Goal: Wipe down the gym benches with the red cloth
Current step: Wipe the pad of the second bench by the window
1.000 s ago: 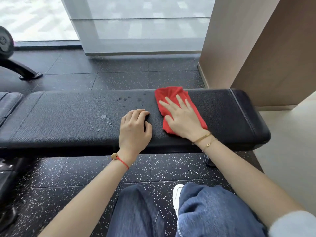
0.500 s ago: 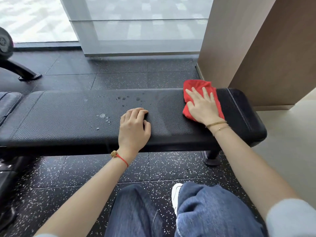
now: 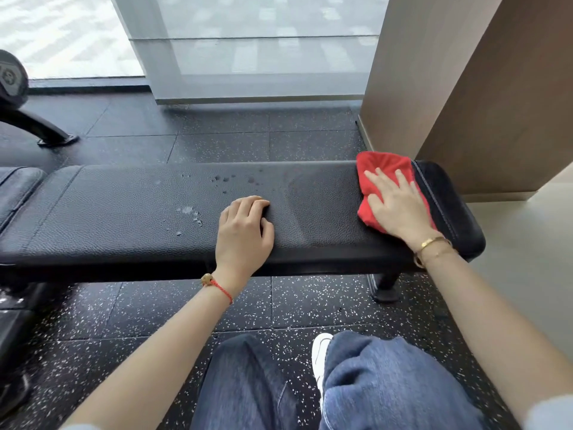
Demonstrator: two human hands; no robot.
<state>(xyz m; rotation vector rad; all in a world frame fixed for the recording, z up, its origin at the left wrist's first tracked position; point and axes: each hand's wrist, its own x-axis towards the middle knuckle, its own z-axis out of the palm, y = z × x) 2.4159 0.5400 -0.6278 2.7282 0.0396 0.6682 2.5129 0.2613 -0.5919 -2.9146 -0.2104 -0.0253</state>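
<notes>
Pressing flat-fingered, the right hand (image 3: 395,206) has swept the crumpled red cloth (image 3: 384,169) to the black padded worktop's (image 3: 124,212) right end, droplets (image 3: 187,212) remaining beside the resting, loosely curled, empty left hand (image 3: 243,231).

Ok so my right hand (image 3: 395,206) has dragged the red cloth (image 3: 384,169) from about mid-bench all the way over to the right end seam of the bench (image 3: 124,212), leaving a faint wiped streak behind it.
</notes>
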